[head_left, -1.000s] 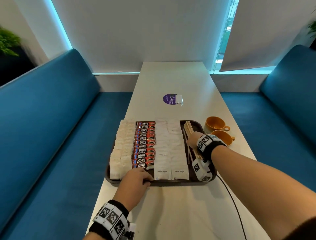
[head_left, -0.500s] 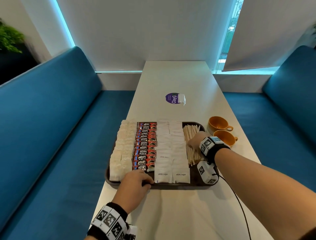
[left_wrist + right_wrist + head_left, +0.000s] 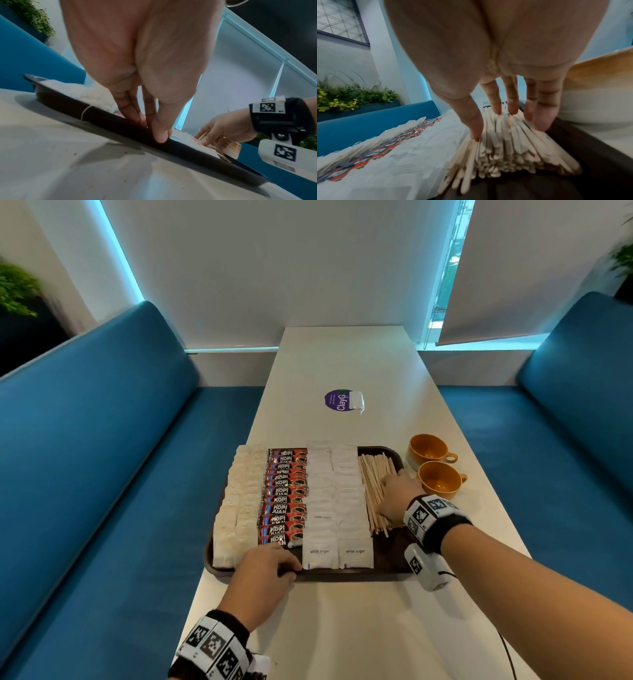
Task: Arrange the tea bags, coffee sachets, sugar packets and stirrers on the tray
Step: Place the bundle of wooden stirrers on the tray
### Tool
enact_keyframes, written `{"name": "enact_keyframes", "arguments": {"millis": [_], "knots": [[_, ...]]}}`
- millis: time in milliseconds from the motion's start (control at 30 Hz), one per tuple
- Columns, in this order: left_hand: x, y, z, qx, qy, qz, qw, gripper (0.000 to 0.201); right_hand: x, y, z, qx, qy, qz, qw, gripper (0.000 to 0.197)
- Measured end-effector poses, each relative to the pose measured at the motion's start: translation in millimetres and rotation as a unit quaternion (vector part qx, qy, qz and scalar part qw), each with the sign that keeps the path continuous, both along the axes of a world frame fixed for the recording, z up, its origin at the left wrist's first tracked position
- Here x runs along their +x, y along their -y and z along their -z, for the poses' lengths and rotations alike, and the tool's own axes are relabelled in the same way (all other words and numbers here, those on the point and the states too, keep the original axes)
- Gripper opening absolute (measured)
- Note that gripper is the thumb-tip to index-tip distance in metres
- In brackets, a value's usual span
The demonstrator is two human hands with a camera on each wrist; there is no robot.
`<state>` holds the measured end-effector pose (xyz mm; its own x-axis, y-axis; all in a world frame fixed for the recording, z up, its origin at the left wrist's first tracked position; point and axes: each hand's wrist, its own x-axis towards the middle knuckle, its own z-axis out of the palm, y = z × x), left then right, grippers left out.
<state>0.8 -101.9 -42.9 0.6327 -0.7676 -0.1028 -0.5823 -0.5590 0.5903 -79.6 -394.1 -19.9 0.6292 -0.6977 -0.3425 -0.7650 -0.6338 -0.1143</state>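
Observation:
A dark brown tray [image 3: 390, 556] lies on the white table. Across it run rows of white tea bags [image 3: 236, 501], red coffee sachets [image 3: 284, 498] and white sugar packets [image 3: 335, 508]. At its right side lies a fanned pile of wooden stirrers [image 3: 375, 487]. My left hand [image 3: 270, 568] holds the tray's front rim [image 3: 188, 147], thumb on the outer edge and fingers over the inside. My right hand [image 3: 397, 494] lies flat on the stirrers [image 3: 505, 148], with its straight, spread fingertips [image 3: 496, 109] pressing on them.
Two orange cups [image 3: 426, 448] [image 3: 440, 479] stand just right of the tray, close to my right hand. A purple round sticker [image 3: 339, 400] is farther up the table. Blue benches [image 3: 102, 474] [image 3: 565, 440] flank the narrow table.
My right hand has stayed on the stirrers, and the narrow bundle now lies spread wider. My left hand has kept its place on the tray's rim.

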Motion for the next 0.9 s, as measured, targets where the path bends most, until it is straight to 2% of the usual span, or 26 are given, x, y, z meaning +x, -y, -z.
{"name": "enact_keyframes", "arguments": {"millis": [100,167,300,500,633,733,900], "knots": [[-2.9,9.9,-9.1,-0.002,0.008,0.006,1.000,0.003,-12.7,0.6,-1.8,0.026,0.035,0.015,0.999,0.062],[-5.8,24.5,-16.4,-0.020,0.013,0.017,1.000,0.006,-20.9,0.7,-2.5,0.039,0.096,0.034,0.994,0.059],[-20.1,68.3,-27.7,-0.036,0.034,0.079,0.996,0.007,-41.7,0.3,-7.1,0.057,0.186,0.057,0.979,0.025],[-50.1,137.4,-28.3,0.027,0.071,0.187,0.979,0.021,-74.4,1.4,-8.2,0.110,0.146,0.010,0.983,0.006],[-64.7,159.6,-23.5,0.138,0.103,0.237,0.956,0.029,-81.1,-1.2,-1.0,0.120,0.090,-0.024,0.988,0.010],[-63.0,165.8,-19.0,0.182,0.146,0.233,0.944,0.033,-79.1,-3.7,2.1,0.111,0.086,-0.045,0.989,0.012],[-51.5,169.9,-16.3,0.174,0.145,0.201,0.953,0.035,-74.3,-5.1,5.5,0.110,0.131,-0.041,0.984,0.010]]}}
